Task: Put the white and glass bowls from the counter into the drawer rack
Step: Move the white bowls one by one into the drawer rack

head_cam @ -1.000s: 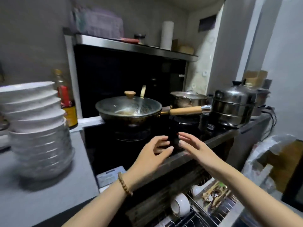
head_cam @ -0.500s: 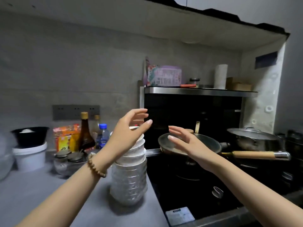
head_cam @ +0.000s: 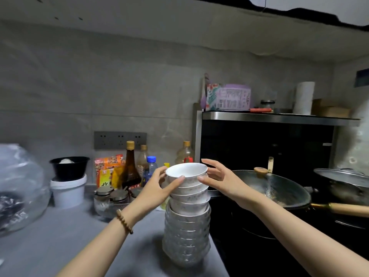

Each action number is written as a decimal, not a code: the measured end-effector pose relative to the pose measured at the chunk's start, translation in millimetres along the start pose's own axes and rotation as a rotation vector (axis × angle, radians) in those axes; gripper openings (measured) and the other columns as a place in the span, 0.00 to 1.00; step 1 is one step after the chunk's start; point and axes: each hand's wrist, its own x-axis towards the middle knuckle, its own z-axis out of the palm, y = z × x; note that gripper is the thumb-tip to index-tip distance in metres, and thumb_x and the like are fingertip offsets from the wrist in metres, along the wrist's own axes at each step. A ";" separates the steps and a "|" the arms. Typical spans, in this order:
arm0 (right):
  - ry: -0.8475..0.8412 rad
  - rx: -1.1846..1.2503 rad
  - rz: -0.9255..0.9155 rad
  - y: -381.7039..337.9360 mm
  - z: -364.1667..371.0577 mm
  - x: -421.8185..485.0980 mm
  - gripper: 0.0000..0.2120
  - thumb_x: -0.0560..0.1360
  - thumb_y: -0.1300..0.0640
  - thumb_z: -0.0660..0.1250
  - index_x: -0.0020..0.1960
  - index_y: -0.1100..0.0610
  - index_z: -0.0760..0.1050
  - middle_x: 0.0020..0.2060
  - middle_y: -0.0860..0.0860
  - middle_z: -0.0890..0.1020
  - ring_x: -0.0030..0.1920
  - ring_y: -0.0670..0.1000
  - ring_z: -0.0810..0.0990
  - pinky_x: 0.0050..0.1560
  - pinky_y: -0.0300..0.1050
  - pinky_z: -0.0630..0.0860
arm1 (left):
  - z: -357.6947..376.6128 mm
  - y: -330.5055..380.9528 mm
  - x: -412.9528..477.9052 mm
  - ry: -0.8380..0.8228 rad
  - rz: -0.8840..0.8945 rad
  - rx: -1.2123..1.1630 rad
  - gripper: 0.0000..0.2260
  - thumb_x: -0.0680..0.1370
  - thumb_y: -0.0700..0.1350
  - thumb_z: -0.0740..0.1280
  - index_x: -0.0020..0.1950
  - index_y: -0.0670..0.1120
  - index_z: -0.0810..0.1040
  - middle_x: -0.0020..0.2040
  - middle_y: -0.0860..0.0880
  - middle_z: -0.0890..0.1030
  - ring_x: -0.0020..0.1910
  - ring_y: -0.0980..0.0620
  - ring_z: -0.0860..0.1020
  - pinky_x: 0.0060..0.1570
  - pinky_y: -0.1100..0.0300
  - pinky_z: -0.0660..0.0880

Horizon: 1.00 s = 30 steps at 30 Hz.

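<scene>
Bowl stack [head_cam: 187, 226], top bowl [head_cam: 186, 171] empty

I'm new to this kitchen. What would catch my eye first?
A tall stack of bowls stands on the counter beside the stove, white ones above glass ones. The left hand and right hand hold the top bowl from either side. A lidded wok sits to the right.

Nothing reads clearly: print on the purple-and-white cardboard box [head_cam: 229, 96] and the orange-and-yellow packet [head_cam: 108, 170] is blurred.
</scene>
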 end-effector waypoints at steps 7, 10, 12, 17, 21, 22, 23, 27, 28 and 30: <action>0.045 -0.024 -0.015 0.8 10.5 3.1 0.19 0.65 0.40 0.73 0.54 0.31 0.72 0.49 0.30 0.81 0.53 0.27 0.75 0.46 0.20 0.71 | 10.9 -3.4 7.0 0.013 0.038 -0.047 0.47 0.61 0.67 0.68 0.75 0.49 0.58 0.73 0.49 0.65 0.66 0.55 0.66 0.69 0.53 0.66; 0.071 -0.004 -0.023 1.3 12.1 2.6 0.21 0.64 0.40 0.73 0.55 0.36 0.73 0.53 0.35 0.80 0.55 0.31 0.76 0.49 0.26 0.72 | 12.7 -5.5 8.6 0.029 0.043 -0.060 0.47 0.61 0.67 0.68 0.75 0.50 0.58 0.74 0.49 0.65 0.66 0.54 0.66 0.68 0.49 0.67; 0.072 0.011 -0.036 3.3 12.2 2.7 0.24 0.63 0.39 0.73 0.57 0.39 0.74 0.56 0.39 0.80 0.59 0.36 0.76 0.57 0.34 0.72 | 13.5 -7.9 8.9 0.040 0.052 -0.070 0.46 0.61 0.67 0.68 0.74 0.52 0.58 0.74 0.50 0.65 0.64 0.56 0.65 0.68 0.49 0.68; 0.095 0.042 -0.070 2.6 14.3 4.3 0.25 0.61 0.39 0.73 0.57 0.41 0.75 0.57 0.42 0.80 0.61 0.40 0.76 0.64 0.39 0.71 | 14.2 -8.7 11.8 0.062 0.071 -0.099 0.44 0.61 0.68 0.69 0.72 0.54 0.59 0.72 0.50 0.66 0.64 0.56 0.66 0.65 0.52 0.70; 0.105 0.080 -0.092 1.3 13.7 5.8 0.26 0.61 0.39 0.74 0.57 0.42 0.76 0.59 0.44 0.80 0.63 0.45 0.76 0.63 0.38 0.72 | 14.0 -4.4 14.5 0.086 0.107 -0.094 0.43 0.60 0.68 0.69 0.72 0.55 0.61 0.71 0.51 0.67 0.62 0.57 0.67 0.57 0.62 0.70; 0.106 0.090 -0.093 0.7 13.6 6.1 0.26 0.61 0.39 0.74 0.58 0.43 0.76 0.59 0.45 0.80 0.63 0.46 0.76 0.65 0.42 0.72 | 13.7 -2.7 15.1 0.093 0.117 -0.098 0.44 0.60 0.68 0.69 0.72 0.54 0.61 0.71 0.51 0.67 0.63 0.57 0.67 0.58 0.61 0.70; 0.109 0.101 -0.092 -0.1 13.6 6.4 0.27 0.60 0.39 0.74 0.58 0.43 0.76 0.60 0.46 0.79 0.64 0.48 0.75 0.67 0.46 0.71 | 13.5 -0.4 15.7 0.097 0.125 -0.103 0.44 0.60 0.68 0.69 0.72 0.54 0.61 0.71 0.50 0.68 0.64 0.56 0.67 0.60 0.59 0.70; 0.143 0.063 -0.121 -7.5 10.5 5.7 0.27 0.59 0.35 0.72 0.56 0.41 0.76 0.59 0.40 0.79 0.66 0.41 0.71 0.70 0.46 0.64 | 14.2 11.1 14.2 0.126 0.162 -0.132 0.43 0.61 0.65 0.70 0.72 0.54 0.60 0.70 0.51 0.68 0.68 0.53 0.66 0.64 0.56 0.69; 0.150 0.043 -0.137 -10.7 8.6 5.2 0.27 0.59 0.35 0.72 0.56 0.41 0.76 0.59 0.38 0.79 0.66 0.38 0.71 0.69 0.44 0.63 | 15.1 15.3 12.5 0.144 0.175 -0.133 0.43 0.62 0.65 0.70 0.73 0.54 0.58 0.71 0.52 0.67 0.68 0.55 0.65 0.63 0.58 0.68; 0.168 0.027 -0.184 -19.4 3.6 2.4 0.25 0.60 0.35 0.71 0.54 0.42 0.76 0.58 0.38 0.79 0.65 0.37 0.71 0.67 0.39 0.63 | 18.4 26.6 7.7 0.183 0.212 -0.149 0.45 0.62 0.66 0.69 0.74 0.52 0.57 0.70 0.52 0.66 0.68 0.56 0.64 0.62 0.59 0.66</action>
